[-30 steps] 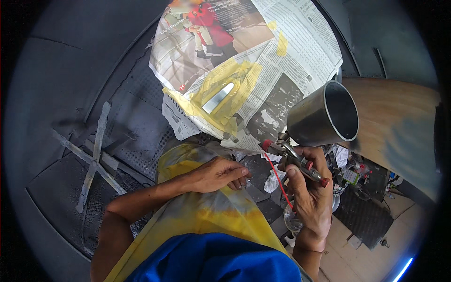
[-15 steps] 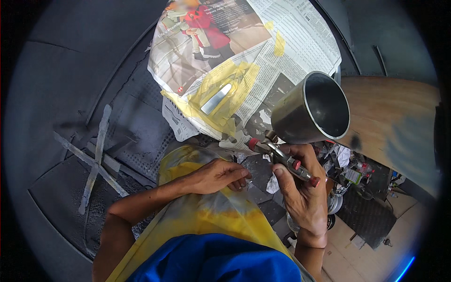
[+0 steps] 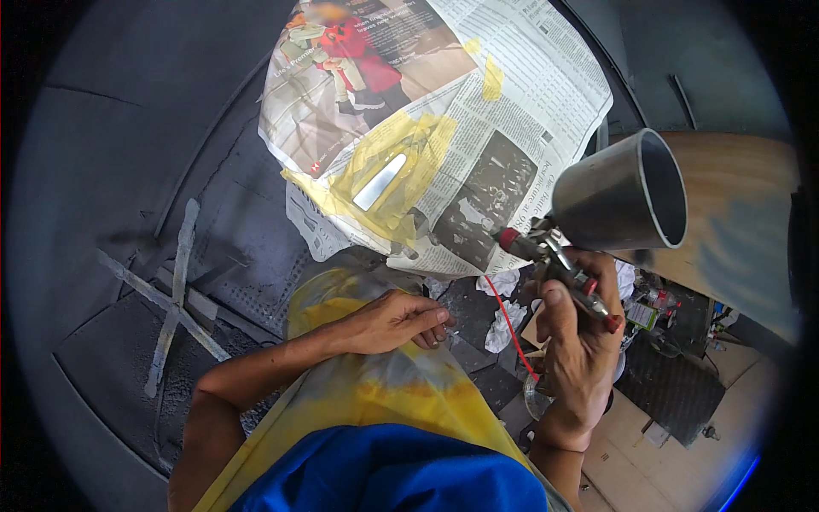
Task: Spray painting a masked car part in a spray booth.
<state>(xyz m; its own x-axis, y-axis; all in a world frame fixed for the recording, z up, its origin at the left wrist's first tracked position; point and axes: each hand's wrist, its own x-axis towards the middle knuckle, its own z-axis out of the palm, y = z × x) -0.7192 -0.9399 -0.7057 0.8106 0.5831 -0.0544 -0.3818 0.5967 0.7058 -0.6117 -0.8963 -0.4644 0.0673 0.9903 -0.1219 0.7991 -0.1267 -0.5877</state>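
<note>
My right hand (image 3: 573,341) is wrapped round a metal spray gun (image 3: 559,264) with red knobs and a red nozzle ring. A large silver cup (image 3: 601,192) sits on top of the gun, tilted, its open rim facing right. The nozzle points left toward a newspaper-covered piece (image 3: 520,94). On that piece, yellow masking tape (image 3: 441,141) frames a small elongated bare strip (image 3: 380,182), shiny and pale. My left hand (image 3: 394,322) rests over my paint-stained yellow apron (image 3: 401,375), its fingers curled loosely together; nothing shows in them.
On the left lies a cross of grey-coated bars (image 3: 176,305) on a dusty dark surface. A thin red line (image 3: 510,328) runs below the gun. Crumpled paper (image 3: 505,326) and litter cover the floor; a brown board (image 3: 725,205) stands at right, near a dark mat (image 3: 670,392).
My right hand has moved the spray gun to the right, away from the taped strip. The newspaper piece has shifted slightly left in view. My left hand stays in place.
</note>
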